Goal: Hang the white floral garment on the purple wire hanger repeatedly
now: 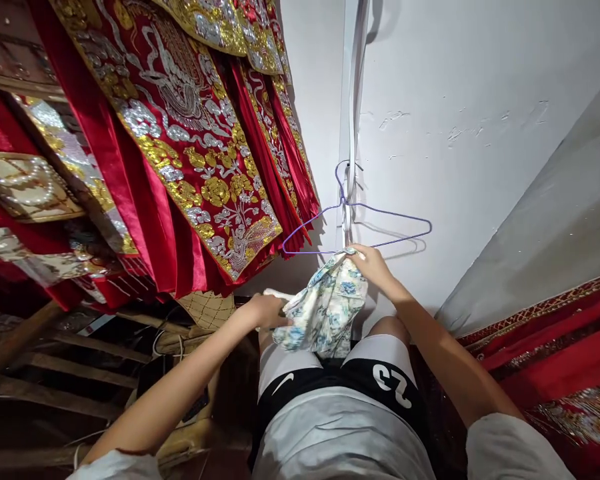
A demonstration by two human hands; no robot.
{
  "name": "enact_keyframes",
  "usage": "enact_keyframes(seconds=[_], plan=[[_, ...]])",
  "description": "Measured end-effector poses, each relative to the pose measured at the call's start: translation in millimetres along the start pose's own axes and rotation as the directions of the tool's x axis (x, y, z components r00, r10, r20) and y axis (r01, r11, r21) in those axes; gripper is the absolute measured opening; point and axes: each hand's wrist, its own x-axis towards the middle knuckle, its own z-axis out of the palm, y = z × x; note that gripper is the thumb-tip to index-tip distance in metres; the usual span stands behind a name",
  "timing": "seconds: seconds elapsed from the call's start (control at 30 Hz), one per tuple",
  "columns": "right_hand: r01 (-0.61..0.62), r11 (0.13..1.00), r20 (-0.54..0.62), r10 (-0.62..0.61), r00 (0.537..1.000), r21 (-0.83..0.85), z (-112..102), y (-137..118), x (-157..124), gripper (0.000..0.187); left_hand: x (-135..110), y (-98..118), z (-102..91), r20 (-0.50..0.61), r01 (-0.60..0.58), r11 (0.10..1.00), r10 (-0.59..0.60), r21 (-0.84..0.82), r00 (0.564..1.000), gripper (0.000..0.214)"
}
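A white cloth garment with blue and green flowers (325, 303) is stretched between my hands above my lap; its full shape is hidden in the folds. My left hand (270, 312) grips its lower left side. With fingers pinched, my right hand (373, 263) holds its upper right edge, close to the bottom bar of a purple wire hanger (395, 215). By its hook the hanger hangs at a white vertical strip (350, 120) on the wall. The garment's top edge reaches the hanger's bar; I cannot tell whether it passes over it.
Red skirts with gold and silver embroidery (205, 147) hang at the left. A slatted wooden rack (75, 367) stands low on the left. More red embroidered cloth (570, 347) is at the right. A white wall (455, 80) with peeling paint rises in front.
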Motion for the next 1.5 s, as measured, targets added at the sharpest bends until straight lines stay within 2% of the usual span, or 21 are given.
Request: enact_keyframes(seconds=[0.07,0.13,0.2,0.27,0.33,0.43,0.53,0.6,0.7,0.77,0.8,0.9,1.0,1.07,1.1,1.2,1.33,1.4,1.5], plan=[[0.014,0.999,0.019,-0.013,1.0,-0.028,-13.9,-0.2,-7.3,0.021,2.4,-5.1,-7.9,-0.033,0.009,0.999,-0.008,0.037,0.999,0.027],[0.034,0.999,0.074,-0.034,0.997,-0.01,-28.0,-5.4,-12.0,0.021,10.5,-5.3,-19.8,-0.124,-0.081,0.997,0.083,0.019,0.989,0.027],[0.053,0.998,0.124,-0.057,0.991,0.035,-35.6,-13.5,-14.0,0.021,23.0,-2.2,-32.2,-0.227,-0.188,0.982,0.182,-0.003,0.957,0.029],[0.064,0.996,0.143,-0.072,0.987,0.063,-35.1,-21.8,-14.8,0.021,35.3,1.1,-41.7,-0.286,-0.212,0.977,0.2,-0.013,0.937,0.035],[0.063,0.996,0.15,-0.071,0.986,0.057,-29.5,-27.4,-15.6,0.022,41.3,1.6,-47.1,-0.328,-0.167,0.986,0.151,-0.02,0.932,0.047],[0.032,0.999,0.15,-0.032,0.988,0.0,-21.7,-28.1,-16.6,0.022,32.6,-3.0,-51.6,-0.416,-0.16,0.986,0.129,-0.039,0.9,0.049],[0.001,0.999,0.076,0.003,0.997,-0.052,-19.3,-23.2,-15.8,0.02,12.5,-4.0,-60.3,-0.499,-0.234,0.972,0.189,-0.029,0.846,0.041],[-0.004,1.0,0.037,0.005,0.999,-0.024,-17.2,-21.6,-14.3,0.021,5.0,2.8,-69.1,-0.561,-0.266,0.964,0.215,-0.009,0.799,0.041],[0.0,0.995,0.062,-0.007,0.998,0.104,-10.0,-26.6,-13.8,0.023,14.7,21.4,-81.1,-0.674,-0.338,0.941,0.252,0.004,0.694,0.036],[0.012,0.988,0.093,-0.027,0.995,0.156,-5.9,-32.8,-16.7,0.024,32.7,33.0,-85.2,-0.709,-0.39,0.921,0.263,-0.019,0.655,0.018],[0.022,0.987,0.102,-0.039,0.994,0.157,-5.8,-35.5,-19.2,0.023,43.0,37.1,-85.7,-0.71,-0.406,0.913,0.256,-0.045,0.656,0.013],[0.047,0.994,0.042,-0.051,0.998,0.101,-18.7,-38.4,-28.3,0.024,69.0,39.6,-82.8,-0.681,-0.401,0.909,0.224,-0.112,0.697,0.037],[0.004,1.0,-0.182,-0.002,0.983,0.007,-50.7,-33.5,-31.8,0.065,79.5,31.6,-80.8,-0.669,-0.379,0.919,0.217,-0.105,0.711,0.035],[-0.046,0.996,-0.342,0.017,0.939,-0.076,-75.6,-29.4,-28.5,0.086,79.3,25.9,-83.4,-0.657,-0.385,0.918,0.236,-0.09,0.716,0.029],[-0.07,0.991,-0.394,0.018,0.919,-0.117,-86.8,-28.0,-25.7,0.09,78.5,23.8,-85.5,-0.649,-0.391,0.917,0.249,-0.081,0.719,0.028],[-0.129,0.962,-0.424,0.016,0.905,-0.239,-109.1,-28.1,-19.0,0.084,77.9,21.8,-92.4,-0.626,-0.396,0.917,0.279,-0.051,0.728,0.024],[-0.141,0.935,-0.425,-0.011,0.905,-0.325,-116.8,-33.1,-21.2,0.075,81.0,25.1,-97.9,-0.643,-0.37,0.928,0.258,-0.044,0.721,0.021],[-0.129,0.932,-0.426,-0.03,0.904,-0.339,-118.8,-33.6,-23.3,0.075,80.4,28.8,-101.2,-0.614,-0.342,0.939,0.249,-0.037,0.749,0.02],[-0.141,0.926,-0.415,-0.017,0.91,-0.349,-123.0,-30.2,-22.9,0.074,76.2,35.9,-108.2,-0.53,-0.278,0.961,0.232,-0.007,0.816,0.018]])
